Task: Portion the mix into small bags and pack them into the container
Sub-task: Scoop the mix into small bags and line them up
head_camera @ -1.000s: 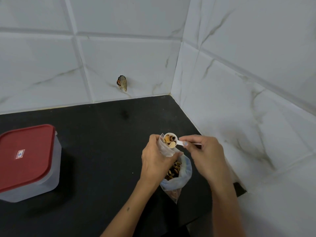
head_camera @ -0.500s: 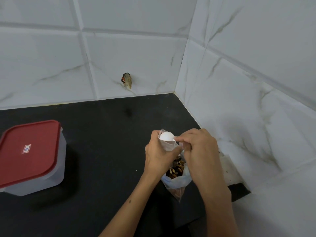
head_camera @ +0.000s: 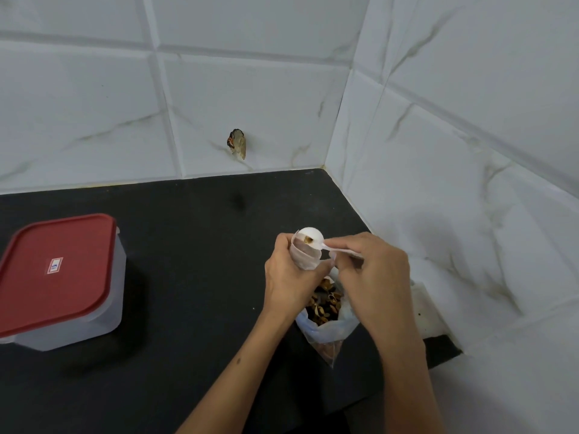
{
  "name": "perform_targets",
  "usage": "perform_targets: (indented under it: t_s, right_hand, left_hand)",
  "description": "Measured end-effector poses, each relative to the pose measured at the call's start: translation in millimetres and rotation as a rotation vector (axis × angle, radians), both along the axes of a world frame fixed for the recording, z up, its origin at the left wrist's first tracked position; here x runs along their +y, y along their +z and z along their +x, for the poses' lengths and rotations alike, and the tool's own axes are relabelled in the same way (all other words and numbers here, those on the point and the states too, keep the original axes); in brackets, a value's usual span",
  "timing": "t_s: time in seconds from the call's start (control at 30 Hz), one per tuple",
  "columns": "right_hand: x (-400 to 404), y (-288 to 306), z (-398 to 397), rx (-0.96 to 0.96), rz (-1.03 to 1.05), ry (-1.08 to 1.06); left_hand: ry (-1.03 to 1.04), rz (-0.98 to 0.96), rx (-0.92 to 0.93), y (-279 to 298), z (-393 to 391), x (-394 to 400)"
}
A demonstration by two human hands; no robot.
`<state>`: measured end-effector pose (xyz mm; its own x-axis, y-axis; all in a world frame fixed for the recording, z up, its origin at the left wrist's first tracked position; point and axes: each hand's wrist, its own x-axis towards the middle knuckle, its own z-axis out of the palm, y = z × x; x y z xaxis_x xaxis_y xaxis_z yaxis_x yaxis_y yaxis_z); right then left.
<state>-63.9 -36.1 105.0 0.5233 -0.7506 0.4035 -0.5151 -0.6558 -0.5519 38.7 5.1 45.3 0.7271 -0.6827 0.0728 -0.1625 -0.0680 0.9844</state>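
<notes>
My left hand [head_camera: 289,278] grips a small clear bag [head_camera: 305,253] upright by its sides, mouth facing up. My right hand [head_camera: 372,274] pinches the handle of a white plastic spoon [head_camera: 311,236], whose bowl is tipped over the small bag's mouth with a bit of mix still in it. Below both hands a larger clear bag of brown nut mix [head_camera: 326,311] stands open on the black counter [head_camera: 188,277]. A clear plastic container with a red lid [head_camera: 59,277] sits closed at the left.
White marble-look tiled walls meet in a corner behind and to the right of the counter. A small brownish object [head_camera: 237,144] sticks out of the back wall. A white flat piece [head_camera: 423,308] lies at the counter's right edge.
The spoon, full of mix a second ago, has been tipped over the small bag's mouth and is nearly empty. The view shifted slightly, bringing the container further in.
</notes>
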Motion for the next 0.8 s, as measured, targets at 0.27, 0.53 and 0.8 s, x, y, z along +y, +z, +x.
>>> perform_targets:
  t_s: [0.27,0.53,0.8]
  right_hand:
    - [-8.8,8.9,-12.6,-0.056,0.298,0.045]
    - [-13.5,-9.0,-4.8,-0.033,-0.059,0.109]
    - [-17.6,-6.8,-6.7,-0.088,-0.024,0.110]
  left_hand:
    - [-0.007,0.020,0.000,-2.5,3.6,1.5]
    - [-0.024,0.001,0.042,-3.2,-2.3,-3.1]
    - [-0.038,0.024,0.033,-5.6,3.3,-3.0]
